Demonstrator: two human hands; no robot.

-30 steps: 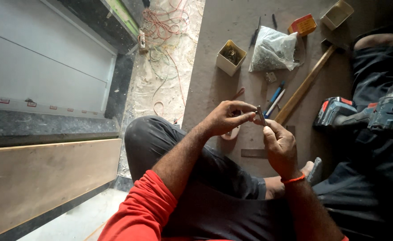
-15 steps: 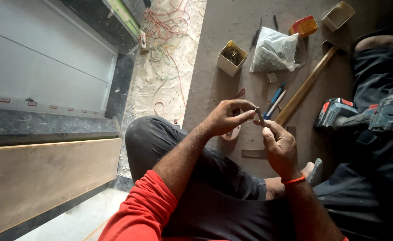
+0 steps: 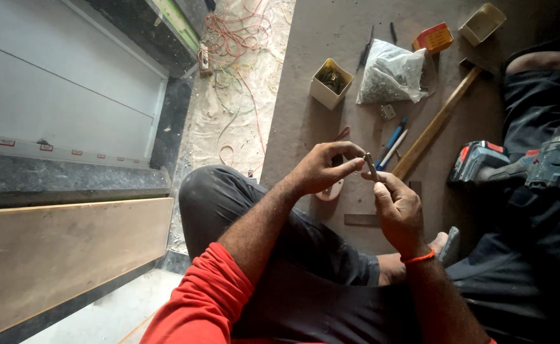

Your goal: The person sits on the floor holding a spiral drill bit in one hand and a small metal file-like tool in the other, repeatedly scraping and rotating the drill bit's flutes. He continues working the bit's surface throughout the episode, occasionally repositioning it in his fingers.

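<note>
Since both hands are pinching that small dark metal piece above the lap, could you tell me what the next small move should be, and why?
Probably steady the small dark metal piece with the right hand while the left hand turns or adjusts its upper end. Both hands' fingers already pinch it, and the cordless drill lies untouched on the floor at right.

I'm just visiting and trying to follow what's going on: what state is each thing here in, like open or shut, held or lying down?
Small dark metal piece: pinched between both hands.
Left hand: closed on the piece.
Right hand: closed on the piece.
Cream cardboard box of screws: open, upright.
Clear plastic bag of hardware: lying on floor.
Wooden-handled hammer: lying flat.
Blue-grey cordless drill: resting on a lap, unheld.
</note>
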